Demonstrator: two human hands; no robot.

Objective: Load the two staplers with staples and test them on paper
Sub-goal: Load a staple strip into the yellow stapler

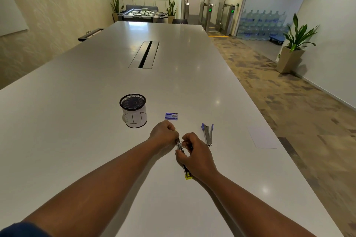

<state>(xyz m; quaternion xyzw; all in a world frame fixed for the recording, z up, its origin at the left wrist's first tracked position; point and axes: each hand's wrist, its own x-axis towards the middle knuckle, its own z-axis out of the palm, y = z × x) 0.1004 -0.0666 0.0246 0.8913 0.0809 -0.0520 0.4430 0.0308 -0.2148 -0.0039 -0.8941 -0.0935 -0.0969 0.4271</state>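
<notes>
I see both hands close together on the white table [96,121]. My left hand [163,133] is curled shut around the far end of a stapler [179,145]. My right hand [194,155] is curled over the near part of the same stapler, fingers pinched on its shiny metal middle. A yellow end [188,176] sticks out below my right wrist. I cannot tell if the stapler is lifted or lying flat.

The other stapler [208,134] lies open on the table just to the right of my hands. It has blue tips and nobody is touching it. A small blue staple box [171,116] sits just past my left hand. A black mesh cup [133,110] with a paper label stands to the left of the box. A white paper [263,136] lies flat near the right edge of the table.
</notes>
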